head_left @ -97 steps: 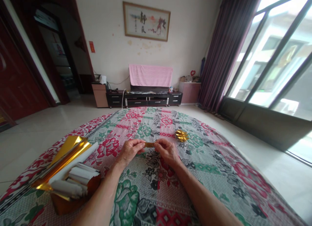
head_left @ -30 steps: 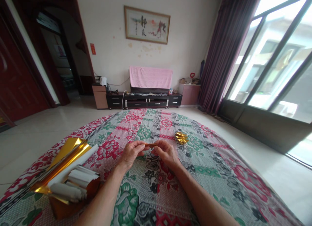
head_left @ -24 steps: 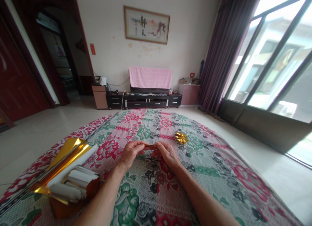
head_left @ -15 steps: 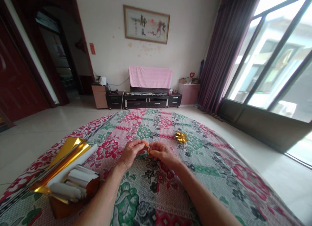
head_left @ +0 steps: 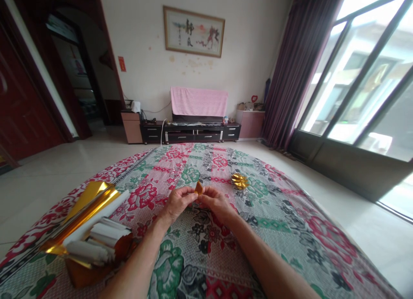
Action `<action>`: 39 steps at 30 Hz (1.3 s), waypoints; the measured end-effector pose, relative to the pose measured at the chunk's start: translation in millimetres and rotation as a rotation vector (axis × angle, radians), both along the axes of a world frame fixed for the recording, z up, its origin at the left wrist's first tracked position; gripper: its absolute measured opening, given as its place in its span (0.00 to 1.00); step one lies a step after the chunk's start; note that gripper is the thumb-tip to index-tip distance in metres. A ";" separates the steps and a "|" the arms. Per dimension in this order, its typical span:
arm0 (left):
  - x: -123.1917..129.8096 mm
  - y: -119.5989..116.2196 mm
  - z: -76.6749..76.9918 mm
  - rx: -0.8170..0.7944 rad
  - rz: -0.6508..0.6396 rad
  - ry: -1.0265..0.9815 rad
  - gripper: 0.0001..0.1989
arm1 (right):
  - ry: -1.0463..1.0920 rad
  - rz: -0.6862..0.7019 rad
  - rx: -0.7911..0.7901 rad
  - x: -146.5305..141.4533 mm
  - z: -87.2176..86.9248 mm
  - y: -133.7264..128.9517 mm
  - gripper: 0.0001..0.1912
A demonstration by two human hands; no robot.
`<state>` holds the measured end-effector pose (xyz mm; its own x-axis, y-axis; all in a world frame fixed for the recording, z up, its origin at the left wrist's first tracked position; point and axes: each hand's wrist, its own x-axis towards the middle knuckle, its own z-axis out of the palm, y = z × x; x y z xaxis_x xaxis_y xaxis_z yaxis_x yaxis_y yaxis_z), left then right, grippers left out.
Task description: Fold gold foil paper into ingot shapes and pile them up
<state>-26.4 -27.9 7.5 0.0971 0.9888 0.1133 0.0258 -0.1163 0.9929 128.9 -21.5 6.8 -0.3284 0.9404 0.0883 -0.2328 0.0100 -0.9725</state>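
Note:
Between my two hands is a small folded piece of gold foil paper [head_left: 199,187], its pointed end sticking up. My left hand [head_left: 179,201] pinches its left side between thumb and fingers. On the other side, my right hand [head_left: 215,200] pinches it the same way. The fingertips hide its lower part. Beyond my right hand, a gold folded foil piece [head_left: 240,181] with several ridges lies on the flowered cloth [head_left: 274,243].
To my left lie gold foil sheets [head_left: 93,204] and several white paper bundles [head_left: 109,232] on brown-gold foil. Past the round cloth-covered surface stand a low black cabinet [head_left: 193,136] and a screen under a pink cloth [head_left: 199,101]. A large window [head_left: 364,75] is at the right.
The gold foil paper has turned from hanging low between my fingers to pointing upward. My hands have come closer together around it. The other foil things stay where they were.

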 end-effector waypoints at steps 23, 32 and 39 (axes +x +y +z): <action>2.2 2.3 -5.3 0.241 0.140 0.253 0.07 | -0.074 -0.119 0.101 -2.7 -2.3 1.5 0.15; 4.2 2.8 -4.4 0.148 0.085 0.156 0.09 | -0.055 -0.131 0.119 -0.7 -4.3 2.7 0.13; 7.5 4.1 -6.8 0.220 0.117 0.161 0.08 | -0.045 -0.167 0.091 -2.6 -3.9 3.2 0.15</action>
<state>-18.9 -23.7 0.7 0.0181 0.9478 0.3185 0.2072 -0.3152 0.9261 126.3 -18.3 2.9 -0.1740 0.9709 0.1643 -0.1772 0.1333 -0.9751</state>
